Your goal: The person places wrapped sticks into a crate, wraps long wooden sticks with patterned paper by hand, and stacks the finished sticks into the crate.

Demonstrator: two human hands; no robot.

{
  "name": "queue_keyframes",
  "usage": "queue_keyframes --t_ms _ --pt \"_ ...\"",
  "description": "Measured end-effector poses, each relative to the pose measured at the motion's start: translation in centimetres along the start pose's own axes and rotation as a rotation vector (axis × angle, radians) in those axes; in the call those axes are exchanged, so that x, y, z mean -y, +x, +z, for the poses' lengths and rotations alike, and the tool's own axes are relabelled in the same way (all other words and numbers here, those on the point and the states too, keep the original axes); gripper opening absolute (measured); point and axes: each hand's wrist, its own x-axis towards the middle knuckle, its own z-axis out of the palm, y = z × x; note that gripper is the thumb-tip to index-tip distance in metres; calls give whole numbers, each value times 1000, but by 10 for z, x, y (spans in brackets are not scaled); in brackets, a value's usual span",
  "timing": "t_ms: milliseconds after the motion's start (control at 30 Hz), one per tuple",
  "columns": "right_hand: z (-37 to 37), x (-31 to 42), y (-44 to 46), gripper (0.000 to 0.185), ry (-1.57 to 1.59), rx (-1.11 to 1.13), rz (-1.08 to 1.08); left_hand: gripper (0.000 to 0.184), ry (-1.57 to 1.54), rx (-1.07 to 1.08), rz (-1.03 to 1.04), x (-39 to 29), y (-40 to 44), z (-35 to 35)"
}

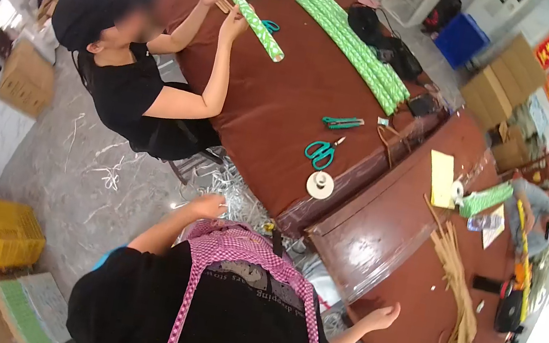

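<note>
My left hand (210,206) is closed beside the pink checked apron (234,241). A small white bit shows at its fingertips, too small to name. My right hand (381,317) is held at the edge of the right-hand brown table (378,243), fingers apart, with nothing seen in it. On the far brown table (257,100), nearest to me, are a roll of white tape (320,185), teal-handled scissors (321,154) and a green box cutter (343,122).
A co-worker in black (122,84) holds a green patterned roll (258,29) at left. Rows of green rolls (353,47) lie on the far table. Brown paper strips (455,285) cross the right table. White scraps (235,190) litter the floor. Another person (537,208) sits at right.
</note>
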Motion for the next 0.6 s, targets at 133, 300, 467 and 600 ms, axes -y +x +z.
queue_keyframes --t_ms 133,300,467,600 --pt "27 34 35 23 57 -14 -194 32 85 -55 67 -57 16 -11" --pt "69 83 43 23 260 134 -232 35 125 -258 170 -81 47 -8" --pt "87 176 -13 22 403 324 -122 42 183 -325 141 -77 72 -32" --pt "125 200 -68 21 435 394 -80 46 325 -415 237 -56 111 -55"
